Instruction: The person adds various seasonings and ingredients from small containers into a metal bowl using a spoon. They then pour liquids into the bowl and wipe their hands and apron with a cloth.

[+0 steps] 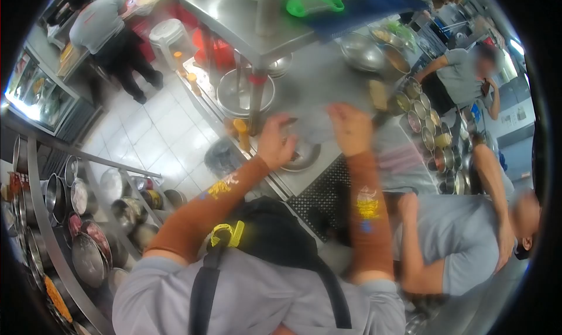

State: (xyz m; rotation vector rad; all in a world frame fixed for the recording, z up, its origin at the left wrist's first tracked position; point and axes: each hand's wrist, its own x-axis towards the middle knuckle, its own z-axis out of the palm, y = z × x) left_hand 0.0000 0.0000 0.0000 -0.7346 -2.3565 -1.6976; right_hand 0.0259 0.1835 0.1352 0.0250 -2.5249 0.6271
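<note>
Steel counter [313, 80] ahead, both hands [353, 130] stretched forward, apart, fingers [338, 111] bent

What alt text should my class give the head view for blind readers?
A person's left hand and right hand, bare below brown sleeves, hover above a grey metal worktop near a round silver metal bowl; anything held is unclear. Other people in grey shirts are nearby.

arms [370, 218] outstretched, left fingers [278, 122] curved, right fingers [336, 110] bent
</note>
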